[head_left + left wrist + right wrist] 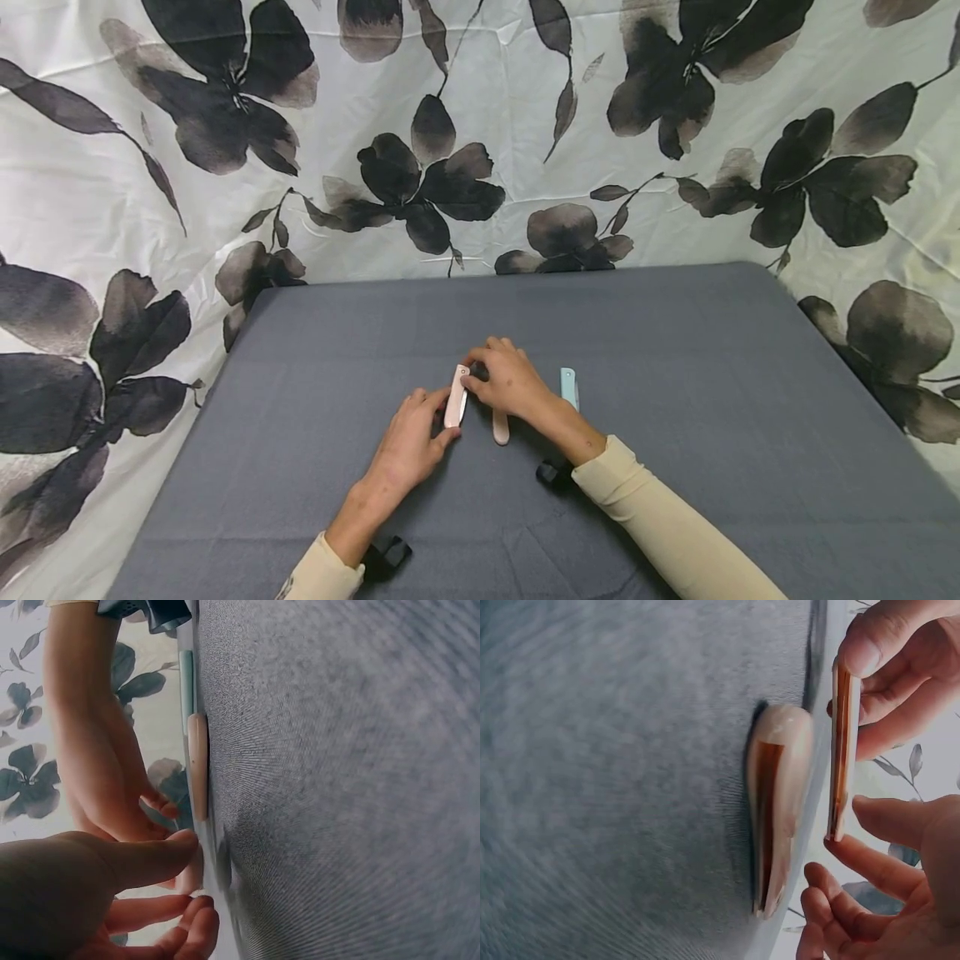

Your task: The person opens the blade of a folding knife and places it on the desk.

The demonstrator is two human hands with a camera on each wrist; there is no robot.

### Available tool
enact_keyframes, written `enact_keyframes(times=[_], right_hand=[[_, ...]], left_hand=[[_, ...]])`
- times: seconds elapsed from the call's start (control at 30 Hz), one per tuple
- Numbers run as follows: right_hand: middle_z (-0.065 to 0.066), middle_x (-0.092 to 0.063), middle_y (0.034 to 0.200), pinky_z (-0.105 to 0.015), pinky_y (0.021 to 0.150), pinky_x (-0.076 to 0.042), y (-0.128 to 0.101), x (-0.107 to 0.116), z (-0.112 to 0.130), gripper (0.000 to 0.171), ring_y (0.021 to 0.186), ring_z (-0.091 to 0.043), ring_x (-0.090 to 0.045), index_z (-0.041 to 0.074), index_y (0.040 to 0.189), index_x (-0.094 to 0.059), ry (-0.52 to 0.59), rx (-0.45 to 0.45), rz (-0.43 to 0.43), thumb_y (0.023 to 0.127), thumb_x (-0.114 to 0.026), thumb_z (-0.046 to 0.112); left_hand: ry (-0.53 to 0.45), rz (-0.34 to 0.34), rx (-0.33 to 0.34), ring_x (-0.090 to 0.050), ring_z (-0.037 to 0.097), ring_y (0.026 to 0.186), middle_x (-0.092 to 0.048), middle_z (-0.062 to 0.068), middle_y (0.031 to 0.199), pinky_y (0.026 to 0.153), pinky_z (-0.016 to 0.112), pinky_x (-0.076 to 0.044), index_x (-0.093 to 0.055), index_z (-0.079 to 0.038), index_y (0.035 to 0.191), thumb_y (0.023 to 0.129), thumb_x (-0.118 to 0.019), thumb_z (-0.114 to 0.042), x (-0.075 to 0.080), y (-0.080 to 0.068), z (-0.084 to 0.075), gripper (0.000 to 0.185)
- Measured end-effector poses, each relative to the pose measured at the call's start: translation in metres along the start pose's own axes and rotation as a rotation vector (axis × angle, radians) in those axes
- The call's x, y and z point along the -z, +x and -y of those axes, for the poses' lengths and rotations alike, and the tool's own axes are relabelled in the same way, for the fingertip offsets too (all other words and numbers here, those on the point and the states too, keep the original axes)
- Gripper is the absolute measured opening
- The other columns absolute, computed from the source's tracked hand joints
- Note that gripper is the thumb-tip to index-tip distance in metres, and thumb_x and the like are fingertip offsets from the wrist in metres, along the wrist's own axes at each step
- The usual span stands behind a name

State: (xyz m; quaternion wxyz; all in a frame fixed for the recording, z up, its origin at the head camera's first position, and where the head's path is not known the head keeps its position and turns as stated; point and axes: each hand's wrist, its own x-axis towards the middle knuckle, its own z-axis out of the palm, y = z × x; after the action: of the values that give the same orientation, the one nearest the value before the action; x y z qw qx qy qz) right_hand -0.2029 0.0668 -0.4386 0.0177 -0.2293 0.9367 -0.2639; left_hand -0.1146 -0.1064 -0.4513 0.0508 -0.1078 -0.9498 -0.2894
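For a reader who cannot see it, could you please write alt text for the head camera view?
Two hands hold a slim pink piece between them above a grey table: the left hand at its near end, the right hand at its far end. A second pink piece and a light blue one lie beside them, before a floral cloth.

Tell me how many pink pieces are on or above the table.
2: one pink piece held between both hands, the other pink piece lying on the table under the right hand.
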Motion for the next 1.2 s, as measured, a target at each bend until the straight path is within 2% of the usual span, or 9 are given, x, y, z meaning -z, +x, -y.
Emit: enact_keyframes(times=[0.17, 0.3, 0.4, 0.57, 0.73, 0.97, 1.07, 1.2], right_hand=[[-0.009, -0.069, 0.105, -0.038, 0.084, -0.052, -0.0006, 0.0018, 0.0012, 0.025, 0.094, -0.022, -0.062, 0.01, 0.119, -0.073, 0.15, -0.001, -0.014, 0.098, -0.073, 0.024], [-0.009, -0.07, 0.1, -0.027, 0.072, -0.052, -0.0026, 0.0003, 0.0018, 0.027, 0.082, -0.015, -0.063, 0.006, 0.124, -0.067, 0.323, 0.005, 0.002, 0.099, -0.071, 0.015], [-0.011, -0.07, 0.098, -0.024, 0.066, -0.052, -0.0043, -0.0009, 0.0028, 0.033, 0.078, -0.015, -0.066, 0.005, 0.132, -0.063, 0.444, 0.003, 0.014, 0.099, -0.069, 0.009], [-0.014, -0.067, 0.096, -0.031, 0.068, -0.059, -0.0041, -0.002, 0.0054, 0.041, 0.077, -0.024, -0.07, 0.005, 0.14, -0.057, 0.664, -0.032, 0.051, 0.1, -0.064, 0.003], [-0.012, -0.063, 0.096, -0.041, 0.075, -0.063, -0.0043, -0.0022, 0.0064, 0.049, 0.076, -0.021, -0.068, 0.005, 0.146, -0.053, 0.851, -0.073, 0.09, 0.098, -0.062, -0.003], [-0.009, -0.061, 0.095, -0.034, 0.072, -0.061, -0.0054, -0.0007, 0.0067, 0.051, 0.075, -0.015, -0.065, 0.006, 0.148, -0.051, 0.927, -0.074, 0.095, 0.099, -0.06, -0.005], [-0.009, -0.061, 0.095, -0.032, 0.071, -0.061, -0.0054, -0.001, 0.0066, 0.051, 0.075, -0.013, -0.065, 0.007, 0.147, -0.052, 0.948, -0.068, 0.086, 0.099, -0.059, -0.006], [-0.007, -0.06, 0.095, -0.034, 0.073, -0.061, -0.0048, -0.0009, 0.0074, 0.05, 0.077, -0.013, -0.065, 0.008, 0.147, -0.053, 0.96, -0.066, 0.075, 0.099, -0.06, -0.006]], left_hand=[[-0.06, -0.024, 0.0, -0.063, 0.015, 0.085, -0.067, 0.004, 0.097, 0.074, 0.027, -0.051, -0.064, -0.006, 0.136, 0.085, -0.084, -0.006, -0.0004, 0.0008, -0.0001, 0.054], [-0.078, -0.072, -0.006, -0.064, 0.013, 0.083, -0.068, 0.005, 0.099, 0.073, 0.026, -0.051, -0.064, -0.004, 0.136, 0.085, -0.085, -0.007, -0.0007, 0.0014, -0.0006, 0.055], [-0.101, -0.102, 0.0, -0.065, 0.013, 0.083, -0.069, 0.006, 0.102, 0.074, 0.028, -0.052, -0.063, -0.004, 0.136, 0.085, -0.086, -0.008, -0.0002, 0.0018, -0.0015, 0.056], [-0.164, -0.106, 0.033, -0.066, 0.017, 0.084, -0.068, 0.006, 0.105, 0.073, 0.026, -0.051, -0.061, -0.004, 0.139, 0.086, -0.086, -0.011, 0.0023, 0.0031, -0.0027, 0.059], [-0.202, -0.108, 0.047, -0.067, 0.019, 0.085, -0.069, 0.007, 0.106, 0.066, 0.022, -0.047, -0.058, -0.003, 0.141, 0.087, -0.085, -0.012, 0.0039, 0.0038, -0.0028, 0.062], [-0.246, -0.108, 0.052, -0.067, 0.018, 0.085, -0.07, 0.008, 0.106, 0.067, 0.022, -0.05, -0.056, -0.003, 0.143, 0.089, -0.083, -0.013, 0.0058, 0.0042, -0.0036, 0.061], [-0.289, -0.097, 0.079, -0.066, 0.016, 0.087, -0.07, 0.009, 0.108, 0.069, 0.023, -0.051, -0.056, -0.005, 0.144, 0.094, -0.078, -0.016, 0.0073, 0.0059, -0.0037, 0.056], [-0.353, -0.092, 0.117, -0.066, 0.015, 0.09, -0.07, 0.01, 0.113, 0.072, 0.023, -0.053, -0.055, -0.006, 0.146, 0.098, -0.073, -0.015, 0.0085, 0.009, -0.0022, 0.052]])
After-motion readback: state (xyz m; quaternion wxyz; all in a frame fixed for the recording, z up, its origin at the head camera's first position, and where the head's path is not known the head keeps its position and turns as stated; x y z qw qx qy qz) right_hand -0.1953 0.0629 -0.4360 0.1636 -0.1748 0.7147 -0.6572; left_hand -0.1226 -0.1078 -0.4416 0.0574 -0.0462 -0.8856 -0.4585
